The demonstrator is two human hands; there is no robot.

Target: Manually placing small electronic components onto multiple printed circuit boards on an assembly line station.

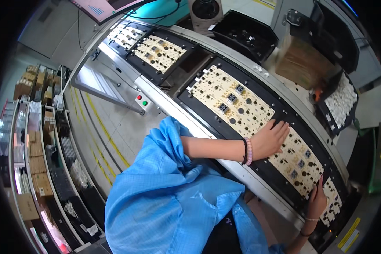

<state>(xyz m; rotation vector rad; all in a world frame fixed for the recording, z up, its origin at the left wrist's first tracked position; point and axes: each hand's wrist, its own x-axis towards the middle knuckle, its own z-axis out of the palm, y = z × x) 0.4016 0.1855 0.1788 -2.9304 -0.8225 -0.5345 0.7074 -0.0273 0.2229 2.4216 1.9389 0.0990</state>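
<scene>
Cream circuit board panels dotted with black components lie in black carriers on a long conveyor line. My left hand (270, 142) rests palm down with fingers stretched over the upper end of one circuit board panel (295, 158). A bracelet and a dark band circle that wrist. At the same panel's lower right end is my right hand (318, 200), its extended fingers along the edge, between it and another circuit board panel (332, 202); some of its fingers are hidden. A further circuit board panel (237, 99) lies just beyond my left hand, up the line.
Farther up the line sits another populated panel (160, 53). Behind the conveyor stand a black bin (243, 36), a cardboard box (305, 55) and a tray of small white parts (342, 101). A red and green button box (142, 100) is on the near rail. Stocked shelves (40, 169) stand left.
</scene>
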